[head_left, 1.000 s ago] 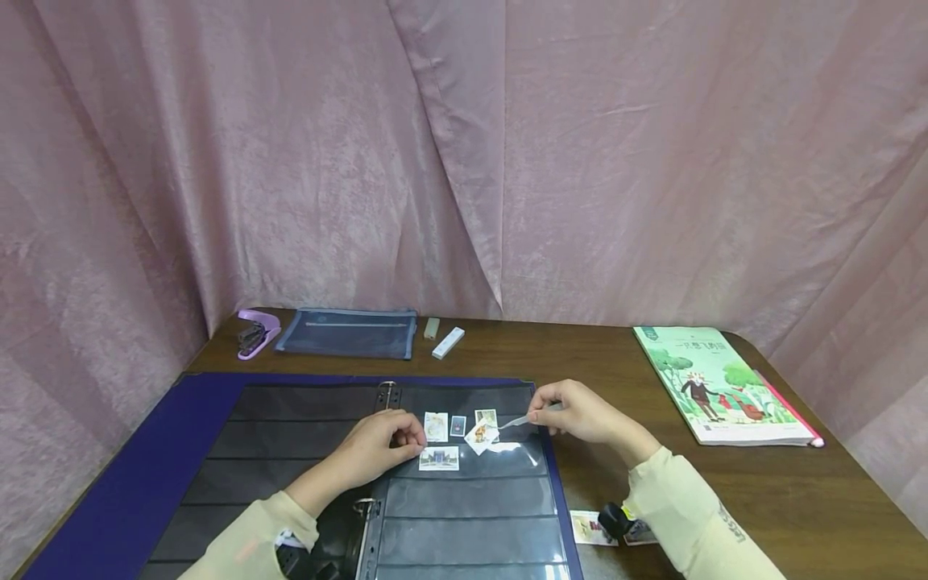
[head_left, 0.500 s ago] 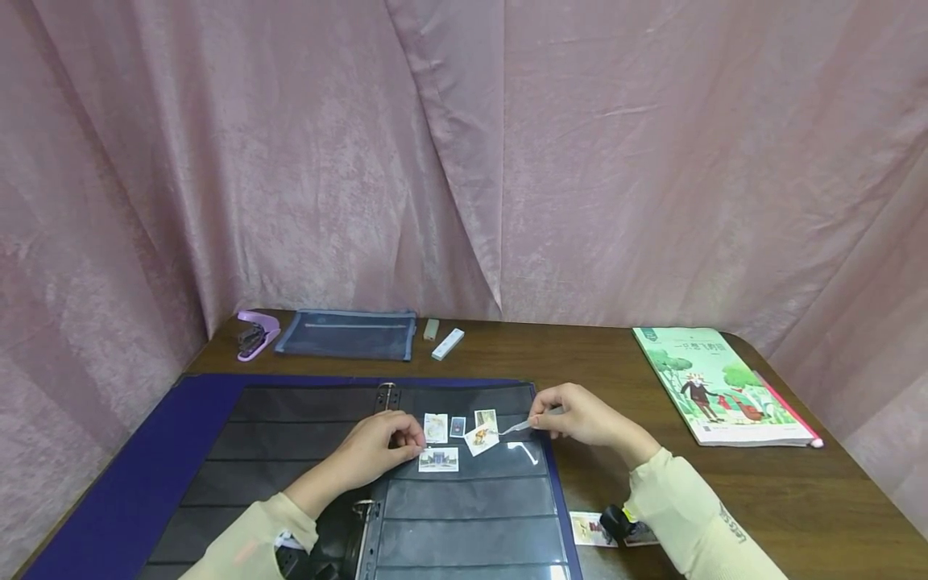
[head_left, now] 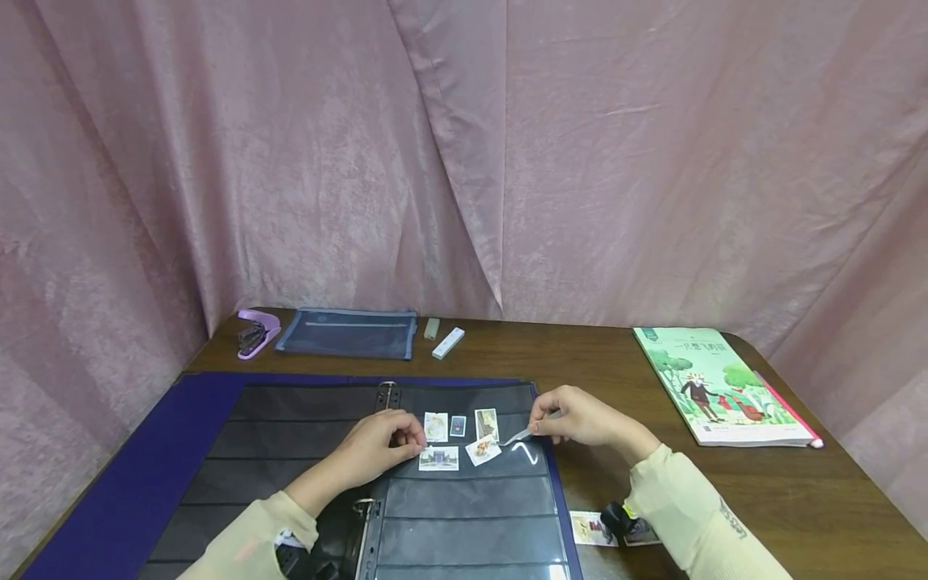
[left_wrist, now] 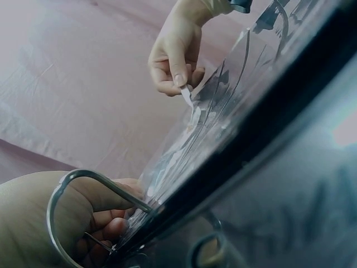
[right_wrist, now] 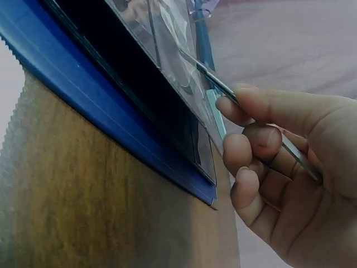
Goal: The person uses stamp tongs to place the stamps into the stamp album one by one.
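My right hand (head_left: pixel 575 415) holds slim metal tweezers (right_wrist: pixel 220 86) between thumb and fingers, over the right edge of the open stamp album (head_left: pixel 471 536). The tweezer tips are at the right corner of a tilted stamp (head_left: pixel 483 451) with an orange-brown picture; whether they grip it is unclear. This stamp lies just below an upright stamp (head_left: pixel 486 424). To the left are a small blue stamp (head_left: pixel 457 426), a pale stamp (head_left: pixel 436 428) and a wide building stamp (head_left: pixel 438 459). My left hand (head_left: pixel 379 448) rests, fingers bent, beside these; whether it pinches the page's film is hidden.
Metal binder rings (left_wrist: pixel 83 176) stand at the album's spine. More stamps (head_left: pixel 593 528) lie by the right sleeve. Behind the album are a purple stapler (head_left: pixel 270 326), a blue mesh pouch (head_left: pixel 348 334) and a white block (head_left: pixel 448 343). A green book (head_left: pixel 714 387) lies at right.
The tilted stamp has slid down and slightly right, uncovering more of the upright stamp. My right hand and the tweezers have moved slightly lower. My left hand stays in place.
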A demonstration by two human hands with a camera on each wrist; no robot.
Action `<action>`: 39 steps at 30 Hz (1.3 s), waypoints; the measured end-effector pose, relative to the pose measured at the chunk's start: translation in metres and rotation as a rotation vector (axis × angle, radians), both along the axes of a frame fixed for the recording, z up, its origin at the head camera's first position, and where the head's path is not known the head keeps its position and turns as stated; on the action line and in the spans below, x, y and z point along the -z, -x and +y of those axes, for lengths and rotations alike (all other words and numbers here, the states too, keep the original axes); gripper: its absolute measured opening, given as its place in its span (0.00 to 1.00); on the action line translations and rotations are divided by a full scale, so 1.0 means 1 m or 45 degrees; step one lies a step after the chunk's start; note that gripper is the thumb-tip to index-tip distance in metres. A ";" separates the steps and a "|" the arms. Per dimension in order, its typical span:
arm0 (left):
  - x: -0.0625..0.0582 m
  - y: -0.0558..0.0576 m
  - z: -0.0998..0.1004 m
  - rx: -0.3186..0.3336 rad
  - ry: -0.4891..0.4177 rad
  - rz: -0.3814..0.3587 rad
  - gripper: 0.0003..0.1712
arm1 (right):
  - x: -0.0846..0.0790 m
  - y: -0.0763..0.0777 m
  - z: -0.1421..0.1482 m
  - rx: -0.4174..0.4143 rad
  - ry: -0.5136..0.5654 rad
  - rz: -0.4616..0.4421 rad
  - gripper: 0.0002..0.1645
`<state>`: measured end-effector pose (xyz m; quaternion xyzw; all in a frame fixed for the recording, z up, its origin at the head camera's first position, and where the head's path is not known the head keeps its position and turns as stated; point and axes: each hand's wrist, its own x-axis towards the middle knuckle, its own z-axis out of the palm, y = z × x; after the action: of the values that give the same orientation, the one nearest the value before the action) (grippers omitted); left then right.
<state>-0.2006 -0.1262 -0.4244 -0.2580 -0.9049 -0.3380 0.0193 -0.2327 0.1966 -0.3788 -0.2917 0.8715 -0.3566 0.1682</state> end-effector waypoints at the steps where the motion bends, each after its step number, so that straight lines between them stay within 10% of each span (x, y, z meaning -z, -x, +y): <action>1: 0.000 0.000 0.000 0.001 0.001 0.001 0.07 | 0.000 0.001 0.000 -0.008 -0.007 -0.008 0.08; 39: 0.000 0.000 0.000 0.007 -0.002 -0.003 0.07 | -0.012 0.007 -0.011 -0.023 -0.131 0.015 0.06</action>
<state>-0.2006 -0.1263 -0.4243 -0.2600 -0.9039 -0.3391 0.0177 -0.2400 0.1857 -0.3672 -0.2927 0.8870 -0.3079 0.1812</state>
